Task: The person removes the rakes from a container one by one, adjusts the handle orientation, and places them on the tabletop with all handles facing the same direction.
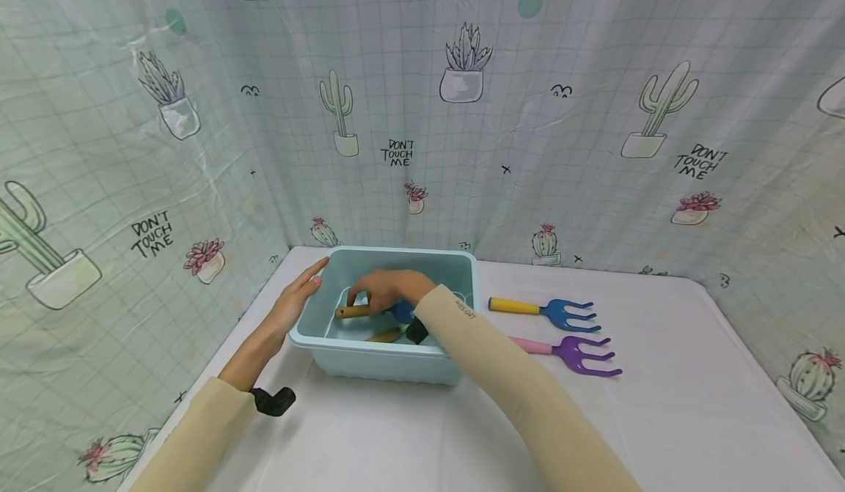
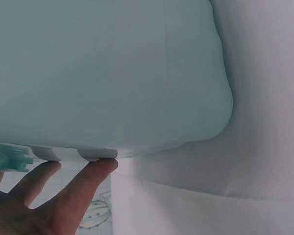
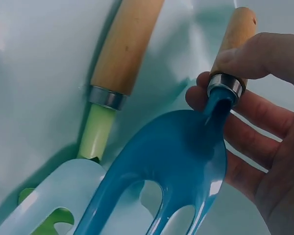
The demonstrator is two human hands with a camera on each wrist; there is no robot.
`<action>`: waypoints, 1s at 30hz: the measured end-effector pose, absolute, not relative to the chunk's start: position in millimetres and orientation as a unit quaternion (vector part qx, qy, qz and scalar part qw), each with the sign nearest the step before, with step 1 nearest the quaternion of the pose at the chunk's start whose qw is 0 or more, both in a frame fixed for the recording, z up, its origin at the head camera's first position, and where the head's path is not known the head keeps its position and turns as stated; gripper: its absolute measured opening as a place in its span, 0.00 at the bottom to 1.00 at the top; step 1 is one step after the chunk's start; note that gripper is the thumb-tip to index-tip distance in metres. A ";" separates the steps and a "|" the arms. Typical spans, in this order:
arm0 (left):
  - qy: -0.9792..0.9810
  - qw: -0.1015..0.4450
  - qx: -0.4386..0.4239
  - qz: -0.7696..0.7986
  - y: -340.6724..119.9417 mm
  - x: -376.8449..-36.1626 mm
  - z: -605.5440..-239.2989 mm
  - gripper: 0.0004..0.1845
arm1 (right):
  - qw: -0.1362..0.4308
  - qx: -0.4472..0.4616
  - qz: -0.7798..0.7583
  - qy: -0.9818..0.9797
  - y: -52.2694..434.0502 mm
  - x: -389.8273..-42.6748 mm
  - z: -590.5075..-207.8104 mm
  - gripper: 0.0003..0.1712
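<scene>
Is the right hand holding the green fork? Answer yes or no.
No. The right hand pinches the blue fork; the green fork lies untouched beside it.

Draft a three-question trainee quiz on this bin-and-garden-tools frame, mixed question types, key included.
1. True or false: the right hand pinches the blue metal fork with wooden handle near its steel collar.
2. Multiple choice: where does the left hand rest? A) flat against the outer side of the light blue plastic bin B) on the purple plastic rake with pink handle C) inside the bin
3. Fill in: beside the purple rake on the white tablecloth lies a blue plastic rake with a ____ handle.

Key: 1 true; 2 A; 3 yellow.
</scene>
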State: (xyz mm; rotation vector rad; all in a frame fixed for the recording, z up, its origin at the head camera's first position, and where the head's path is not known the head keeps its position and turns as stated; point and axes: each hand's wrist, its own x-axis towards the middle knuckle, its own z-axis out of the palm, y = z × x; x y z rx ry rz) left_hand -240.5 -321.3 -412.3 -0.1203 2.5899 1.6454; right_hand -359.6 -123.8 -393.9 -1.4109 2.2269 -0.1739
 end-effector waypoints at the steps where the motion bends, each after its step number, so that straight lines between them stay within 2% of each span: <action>1: 0.843 0.036 -0.039 0.535 -321.4 -240.8 -412.4 0.31 | 0.245 -0.521 -0.065 0.815 -123.8 -359.7 -393.3 0.30; 16: 0.842 0.040 -0.040 0.536 -322.0 -242.2 -412.6 0.31 | 0.241 -0.514 -0.098 0.817 -119.5 -356.4 -382.4 0.30; 24: 0.845 0.045 -0.049 0.530 -322.3 -245.1 -412.7 0.31 | 0.213 -0.537 -0.107 0.809 -113.7 -357.3 -374.5 0.28; 30: 0.849 0.037 -0.044 0.526 -321.3 -240.6 -410.9 0.32 | 0.214 -0.534 -0.108 0.811 -110.5 -353.0 -364.4 0.30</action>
